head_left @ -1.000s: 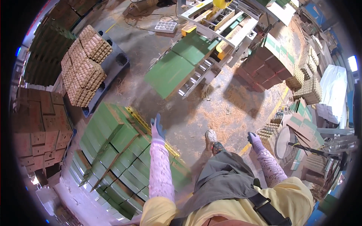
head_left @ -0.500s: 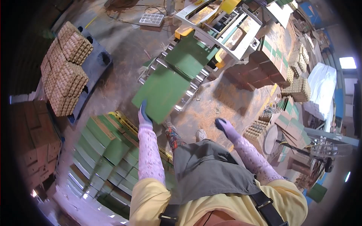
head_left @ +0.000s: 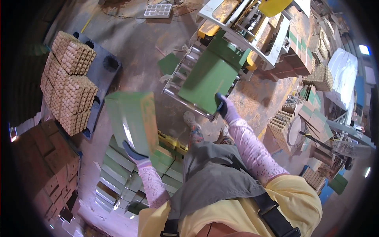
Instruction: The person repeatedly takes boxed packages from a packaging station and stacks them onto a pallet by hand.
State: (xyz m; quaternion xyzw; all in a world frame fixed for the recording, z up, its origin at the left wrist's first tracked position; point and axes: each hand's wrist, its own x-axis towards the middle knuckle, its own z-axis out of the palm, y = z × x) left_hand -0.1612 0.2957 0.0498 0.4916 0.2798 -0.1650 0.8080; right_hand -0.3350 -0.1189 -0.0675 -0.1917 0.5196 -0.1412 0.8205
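My left hand (head_left: 136,153) lies against the near end of a green box (head_left: 128,114), clear of the rollers and out to my left; half a second ago that hand was at the corner of the nearer box on the rollers. The fingers lie partly under the box, so I can't tell how firmly they close. My right hand (head_left: 225,108), then over bare floor, is now at the near right corner of a second box (head_left: 207,85); whether its fingers grip or only touch, I can't tell.

The first box stands tilted, its broad face smooth green with a pale streak of glare, its narrow side scuffed brown; its upper edge is blurred. Beneath it shows a stack (head_left: 120,166) of more glossy green boxes; I can't tell if they touch. The second box lies flat on a conveyor (head_left: 188,61) of shiny metal rollers.

Farther off, bumpy tan moulded trays (head_left: 69,87) are piled on a blue pallet (head_left: 103,75), and past them lies a white compartmented tray (head_left: 158,11).
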